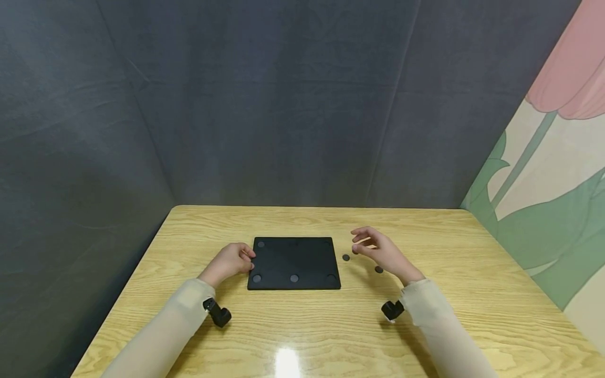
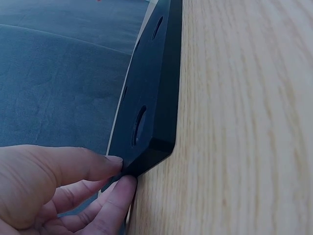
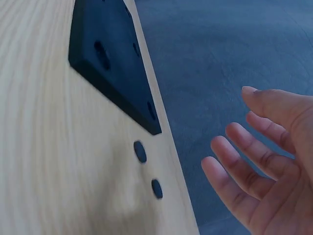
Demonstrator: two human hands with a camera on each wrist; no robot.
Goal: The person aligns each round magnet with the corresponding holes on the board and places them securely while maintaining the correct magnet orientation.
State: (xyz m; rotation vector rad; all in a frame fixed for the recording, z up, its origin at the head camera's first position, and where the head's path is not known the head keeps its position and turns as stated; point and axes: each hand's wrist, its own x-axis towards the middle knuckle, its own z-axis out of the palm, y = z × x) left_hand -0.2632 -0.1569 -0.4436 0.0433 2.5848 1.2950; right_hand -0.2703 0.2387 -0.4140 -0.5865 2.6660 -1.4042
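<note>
A flat black board (image 1: 295, 260) with round recesses lies on the table. Greyer circles show at its left corners and the middle of its near edge; the right ones look darker. My left hand (image 1: 231, 261) pinches the board's left edge, with a fingertip on top and another digit against the side in the left wrist view. To the right of the board, my right hand (image 1: 378, 252) hovers with fingers spread and nothing held. Near it on the table lie small dark discs: one disc (image 1: 346, 257) beside the board, another disc (image 1: 379, 269) by the wrist, and a third disc (image 3: 156, 188) largely hidden by the thumb in the head view.
The wooden table (image 1: 293, 325) ends at a dark curtain (image 1: 283, 105) behind and on the left. A wall with a painted flower (image 1: 557, 210) stands on the right. Both wrists carry small black cameras.
</note>
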